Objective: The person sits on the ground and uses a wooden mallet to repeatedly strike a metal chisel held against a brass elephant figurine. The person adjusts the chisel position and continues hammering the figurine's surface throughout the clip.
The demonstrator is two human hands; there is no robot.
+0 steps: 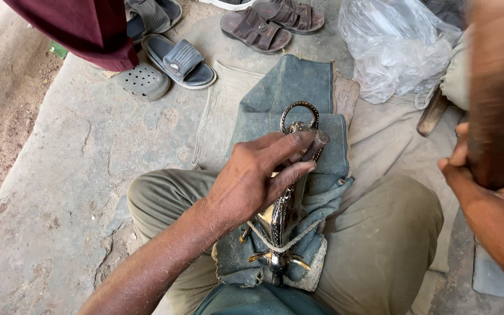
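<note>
Rough concrete floor [59,192] carries a folded blue-grey cloth [290,87] that runs up over your lap, and on that cloth lies a dark ornate metal piece [281,216] with a ring [299,112] at its far end and a cord [263,236] looped over its near end. Your left hand [252,181] presses on the piece just below the ring, its grip closed around a small dark stub [317,143]; your right hand [468,175], at the frame's edge right of the cloth, is too blurred to tell its grip. Beyond the cloth sit sandals [179,61] and a clear plastic bag [398,49].
</note>
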